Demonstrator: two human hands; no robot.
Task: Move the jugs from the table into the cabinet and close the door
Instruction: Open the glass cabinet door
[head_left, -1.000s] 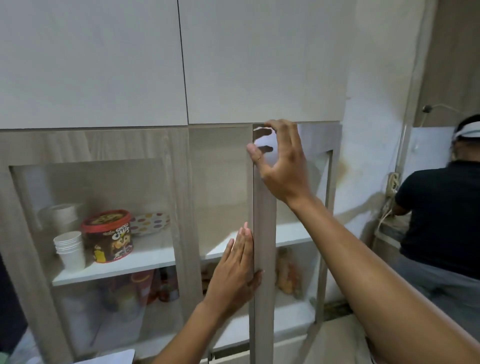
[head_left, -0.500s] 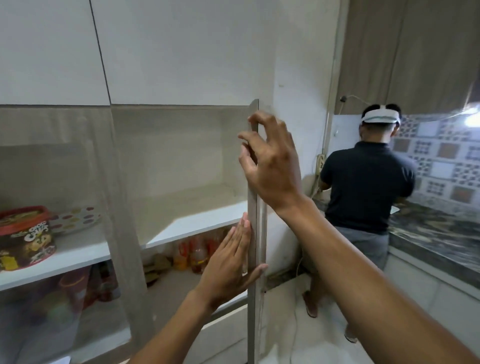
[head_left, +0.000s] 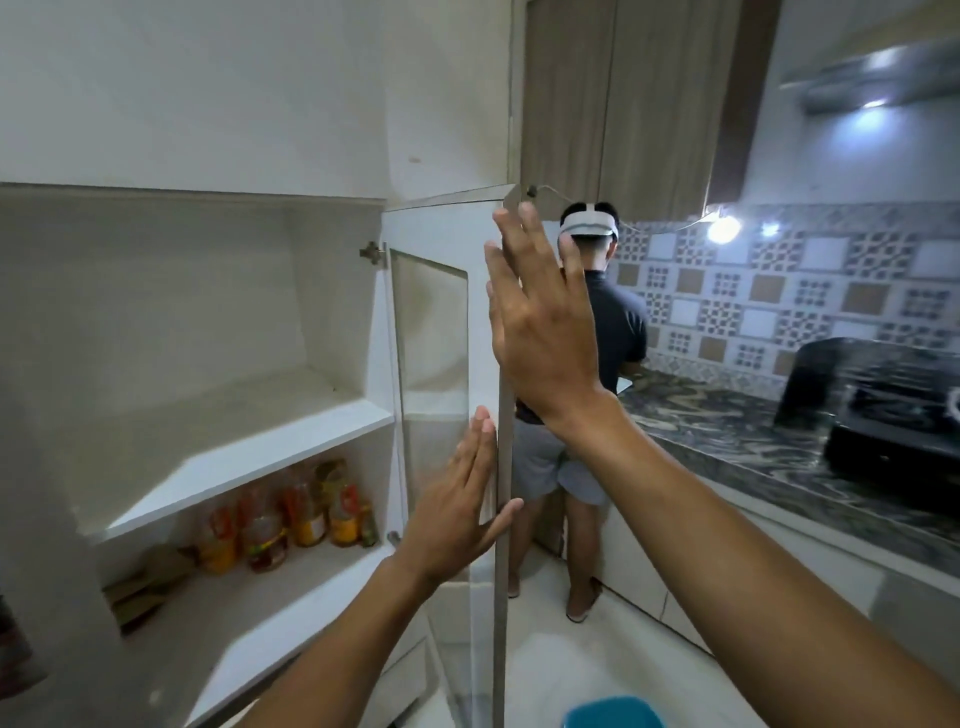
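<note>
head view. the tall wood-framed cabinet door with a clear glass panel (head_left: 441, 364) stands swung wide open, its free edge turned toward the camera and its hinge (head_left: 372, 253) visible at the upper inner corner. the left hand (head_left: 457, 514) lies flat against the inner face of the door near its free edge, fingers straight and close together, thumb spread out across the edge; it grips nothing. the right hand (head_left: 545, 332) is raised higher on the outer side of the same edge, palm turned toward the door, fingers extended and fanned apart; whether the palm actually touches the edge cannot be told. the open white cabinet (head_left: 332, 291) shows a bare upper white shelf (head_left: 244, 447); on the lower shelf (head_left: 291, 597) stands a row of clear plastic bottles of amber liquid with red and yellow labels (head_left: 291, 514), with blurred brown packets (head_left: 150, 577) to their left. the jugs of the task appear neither in the cabinet nor elsewhere in the frame, so their place cannot be told. a rounded blue plastic object (head_left: 613, 714) cuts the bottom margin and cannot be identified. beyond the door a second person in a dark shirt and grey shorts (head_left: 597, 395) stands with back turned, at a dark marbled stone countertop (head_left: 753, 441), which carries a black gas stove (head_left: 893, 415) under a patterned tiled wall (head_left: 779, 296).
</note>
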